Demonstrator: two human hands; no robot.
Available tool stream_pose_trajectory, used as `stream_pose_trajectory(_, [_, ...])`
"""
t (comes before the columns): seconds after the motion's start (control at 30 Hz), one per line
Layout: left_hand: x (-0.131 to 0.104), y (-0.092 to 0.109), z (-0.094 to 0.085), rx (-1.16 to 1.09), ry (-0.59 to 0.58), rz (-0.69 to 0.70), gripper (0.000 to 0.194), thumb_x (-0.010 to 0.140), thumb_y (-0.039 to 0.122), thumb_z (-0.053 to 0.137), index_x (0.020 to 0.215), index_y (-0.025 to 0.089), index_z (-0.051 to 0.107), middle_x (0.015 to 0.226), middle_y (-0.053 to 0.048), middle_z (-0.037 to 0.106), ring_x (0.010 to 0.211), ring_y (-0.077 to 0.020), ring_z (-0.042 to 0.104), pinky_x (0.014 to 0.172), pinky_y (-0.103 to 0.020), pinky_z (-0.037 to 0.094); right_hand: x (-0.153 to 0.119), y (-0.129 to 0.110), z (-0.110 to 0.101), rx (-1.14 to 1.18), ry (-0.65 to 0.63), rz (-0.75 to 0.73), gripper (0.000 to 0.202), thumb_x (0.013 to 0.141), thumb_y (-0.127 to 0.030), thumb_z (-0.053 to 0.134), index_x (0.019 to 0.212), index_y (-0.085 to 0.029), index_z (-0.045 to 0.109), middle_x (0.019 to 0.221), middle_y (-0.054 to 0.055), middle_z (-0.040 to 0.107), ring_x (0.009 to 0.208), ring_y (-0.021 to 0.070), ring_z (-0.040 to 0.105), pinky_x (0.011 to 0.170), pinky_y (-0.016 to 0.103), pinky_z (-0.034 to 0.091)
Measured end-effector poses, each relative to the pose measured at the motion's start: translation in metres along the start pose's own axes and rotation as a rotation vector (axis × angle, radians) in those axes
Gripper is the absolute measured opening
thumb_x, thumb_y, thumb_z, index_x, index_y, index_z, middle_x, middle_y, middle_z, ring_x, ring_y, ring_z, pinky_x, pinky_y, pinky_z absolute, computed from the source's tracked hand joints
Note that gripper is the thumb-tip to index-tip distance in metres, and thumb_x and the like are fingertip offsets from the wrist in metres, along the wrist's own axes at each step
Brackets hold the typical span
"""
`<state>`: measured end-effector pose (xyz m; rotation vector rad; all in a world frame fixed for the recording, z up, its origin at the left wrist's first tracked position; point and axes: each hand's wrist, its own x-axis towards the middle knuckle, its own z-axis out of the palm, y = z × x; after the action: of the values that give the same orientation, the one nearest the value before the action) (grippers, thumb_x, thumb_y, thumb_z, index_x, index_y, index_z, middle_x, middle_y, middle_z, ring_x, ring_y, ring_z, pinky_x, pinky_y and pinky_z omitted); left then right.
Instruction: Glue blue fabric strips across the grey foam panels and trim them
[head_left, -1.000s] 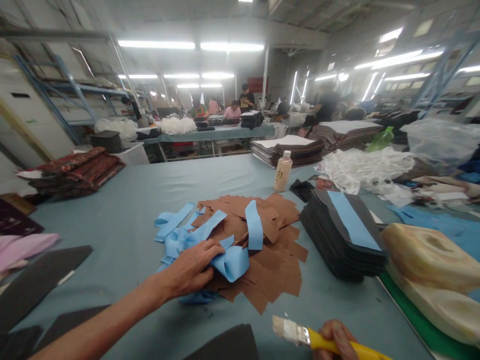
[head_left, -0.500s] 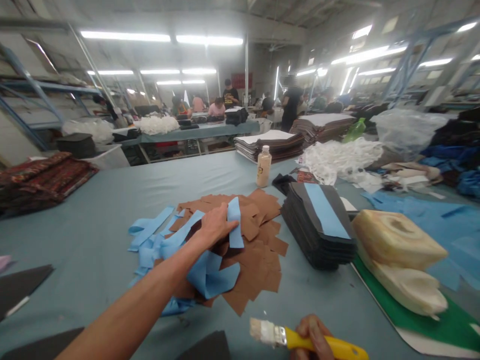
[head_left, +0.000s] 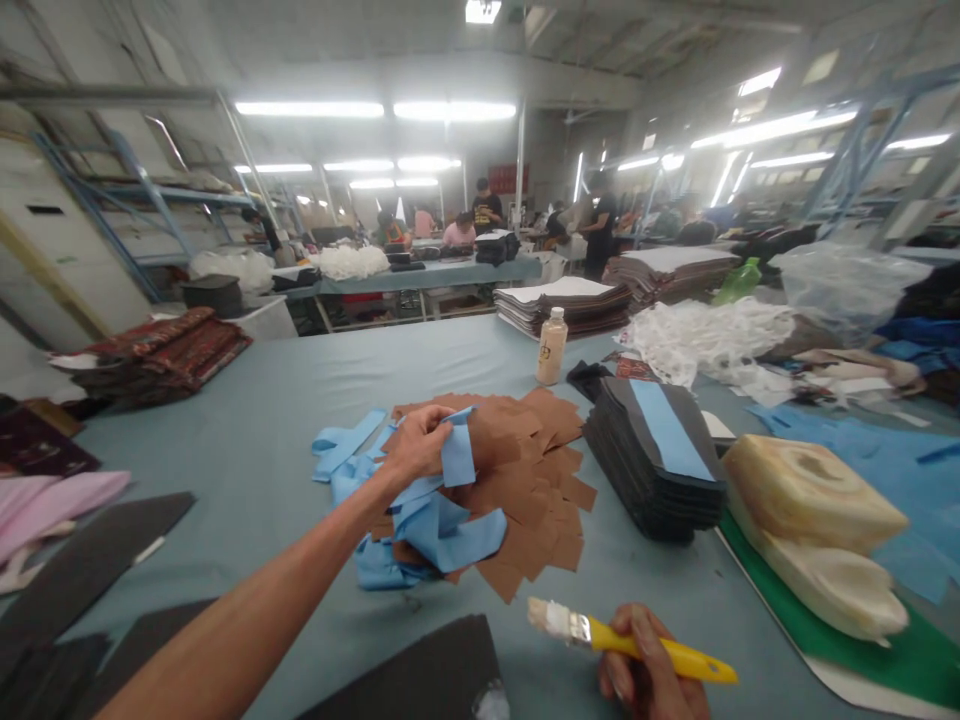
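Observation:
My left hand [head_left: 421,440] pinches a blue strip [head_left: 459,455] over a spread pile of brown pieces [head_left: 529,460]. More blue strips [head_left: 450,535] lie loose on the pile's near left side. At the lower right, my right hand [head_left: 649,660] is closed round the yellow handle of a brush [head_left: 600,635], its pale bristles pointing left above the table. A dark grey piece [head_left: 427,670] lies at the near edge, left of the brush. Right of the pile stands a stack of dark pieces [head_left: 645,470] with a blue strip across its top.
A bottle [head_left: 551,347] stands behind the pile. A yellowed plastic container [head_left: 814,490] rests on a green sheet [head_left: 847,640] at the right. Folded patterned fabric [head_left: 161,360] and pink cloth [head_left: 60,510] are at the left. People work at tables in the background.
The view has shifted left and up. My left hand has tilted the blue strip and drawn it slightly back over the pile. My right hand, with the brush, shows more fully.

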<state>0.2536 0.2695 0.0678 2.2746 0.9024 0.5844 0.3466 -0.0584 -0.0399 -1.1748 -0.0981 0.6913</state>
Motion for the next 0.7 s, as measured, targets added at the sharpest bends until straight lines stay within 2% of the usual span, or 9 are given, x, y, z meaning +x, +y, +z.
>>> stream_pose_trajectory(0.33, [-0.045,0.004,-0.06,-0.06,0.125,-0.026,0.037,0.103,0.041,0.07,0.133,0.02,0.066,0.137,-0.011,0.067,0.116,-0.0261,0.069,0.098,-0.049,0.062,0.005,0.003,-0.004,0.003,-0.038,-0.104,0.056,0.081,-0.073,0.079,0.084,-0.021,0.062,0.047,-0.01,0.047,0.045,0.0096,0.045,0.05,0.023,0.04])
stream_pose_trajectory(0.4, [-0.056,0.008,-0.072,-0.112,0.167,-0.041,0.037,0.102,0.042,0.07,0.131,0.019,0.066,0.132,-0.01,0.069,0.112,-0.0253,0.071,0.095,-0.047,0.062,0.007,0.003,-0.005,0.028,-0.038,-0.106,0.056,0.08,-0.073,0.08,0.085,-0.021,0.062,0.048,-0.011,0.047,0.045,0.0089,0.043,0.05,0.022,0.042])
stream_pose_trajectory(0.47, [-0.071,0.014,-0.083,-0.187,0.22,-0.055,0.039,0.103,0.043,0.068,0.132,0.017,0.066,0.116,-0.008,0.073,0.097,-0.0221,0.072,0.086,-0.042,0.063,0.009,0.001,-0.006,0.06,-0.046,-0.114,0.057,0.08,-0.074,0.081,0.086,-0.021,0.061,0.049,-0.012,0.047,0.044,0.0081,0.042,0.05,0.021,0.043])
stream_pose_trajectory(0.53, [-0.091,0.022,-0.09,-0.28,0.269,-0.062,0.046,0.103,0.042,0.061,0.14,0.015,0.063,0.093,-0.003,0.072,0.078,-0.0184,0.069,0.074,-0.035,0.061,0.009,-0.004,-0.006,0.083,-0.051,-0.122,0.057,0.081,-0.075,0.08,0.089,-0.021,0.061,0.049,-0.012,0.046,0.043,0.0073,0.04,0.05,0.021,0.042])
stream_pose_trajectory(0.6, [-0.119,0.032,-0.095,-0.37,0.308,-0.061,0.054,0.1,0.041,0.054,0.146,0.012,0.06,0.079,0.0,0.07,0.067,-0.0172,0.066,0.066,-0.031,0.058,0.005,-0.013,-0.004,0.08,-0.057,-0.134,0.056,0.082,-0.075,0.079,0.094,-0.022,0.063,0.051,-0.013,0.047,0.043,0.0069,0.039,0.05,0.021,0.042])
stream_pose_trajectory(0.7, [-0.169,0.049,-0.095,-0.449,0.363,-0.062,0.05,0.094,0.045,0.055,0.128,0.012,0.073,0.094,-0.007,0.079,0.076,-0.0196,0.07,0.068,-0.03,0.058,-0.01,-0.034,0.004,0.044,-0.084,-0.175,0.055,0.083,-0.074,0.079,0.098,-0.023,0.064,0.053,-0.012,0.051,0.044,0.0072,0.04,0.051,0.021,0.043])
